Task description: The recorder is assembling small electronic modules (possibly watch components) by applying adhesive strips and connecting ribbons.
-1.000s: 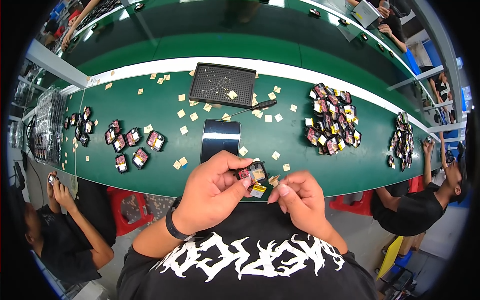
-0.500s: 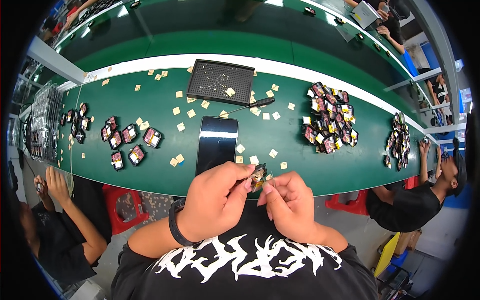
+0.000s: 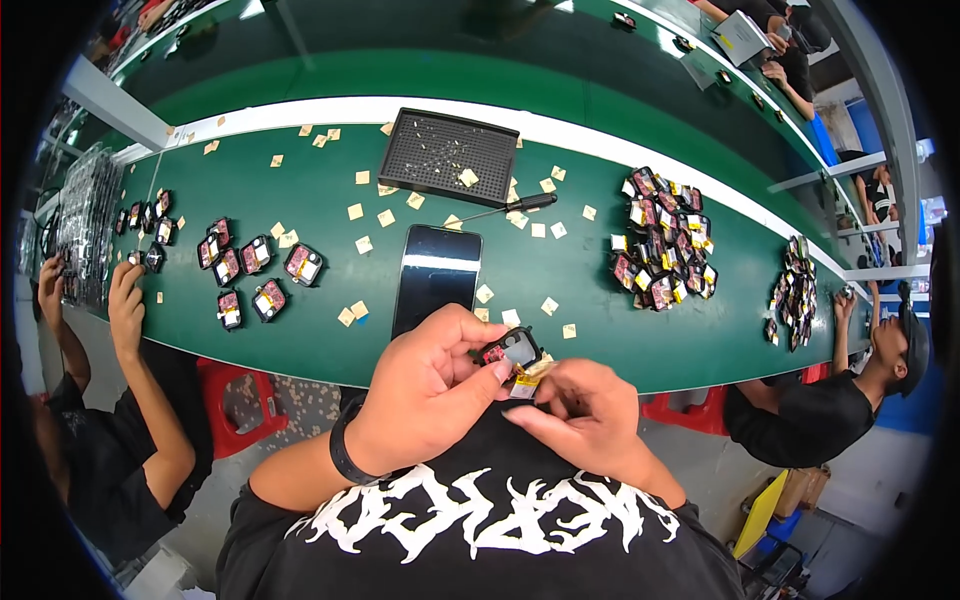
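Observation:
Just past the near edge of the table, my left hand (image 3: 425, 385) grips a small black electronic housing (image 3: 520, 347) between thumb and fingers. A grey panel and a bit of red circuit board show inside its frame. From its lower side hangs a flat silver piece with yellow tape (image 3: 525, 385), which looks like a battery. My right hand (image 3: 592, 405) is right beside that piece, its fingers curled in against the edge and its thumb stretched below. What sits inside those curled fingers is hidden. Beyond my left hand lies a black smartphone (image 3: 438, 280).
Similar housings lie in a small group (image 3: 255, 255) at left and a heaped pile (image 3: 665, 240) at right. A black perforated tray (image 3: 430, 165), a screwdriver (image 3: 530, 202) and scattered beige squares (image 3: 364, 244) lie on the green table (image 3: 560, 270). Co-workers sit at both sides.
The housing has been tipped so that its grey panel and yellow-taped piece show. My right hand has shifted slightly right and down, its fingers more curled. The left co-worker's hands have moved up toward the table.

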Demonstrator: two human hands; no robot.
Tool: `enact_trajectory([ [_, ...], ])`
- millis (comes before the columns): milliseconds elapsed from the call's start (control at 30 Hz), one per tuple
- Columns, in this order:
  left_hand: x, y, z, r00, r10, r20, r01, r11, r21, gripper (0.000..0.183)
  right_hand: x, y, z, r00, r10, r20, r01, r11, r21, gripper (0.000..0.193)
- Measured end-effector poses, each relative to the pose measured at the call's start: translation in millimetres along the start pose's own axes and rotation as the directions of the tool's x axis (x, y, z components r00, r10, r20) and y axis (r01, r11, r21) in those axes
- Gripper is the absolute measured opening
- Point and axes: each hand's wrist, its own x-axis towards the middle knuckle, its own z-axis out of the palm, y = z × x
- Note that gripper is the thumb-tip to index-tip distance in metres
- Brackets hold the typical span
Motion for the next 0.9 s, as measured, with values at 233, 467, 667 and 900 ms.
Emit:
enact_trajectory([
  [233,3,-3,0,1.000,0.008,0.030,-0.010,0.997,0.076,0.040,19,-8,-3,0.950,-0.287,-0.125,0.240,0.923,-0.301,0.020],
  [467,5,-4,-1,0.997,0.082,-0.002,-0.078,0.956,0.283,0.030,13,-17,3,0.965,0.239,-0.104,-0.197,0.930,0.310,0.006],
  [667,9,-8,-1,0.999,-0.010,-0.042,0.017,0.985,0.172,0.025,13,-11,7,0.979,0.178,-0.102,-0.162,0.975,0.150,0.008],
  [900,10,-14,1,0.999,0.001,-0.042,0.002,0.998,0.055,0.023,21,0,12,0.980,-0.077,-0.182,0.042,0.981,-0.190,0.010],
])
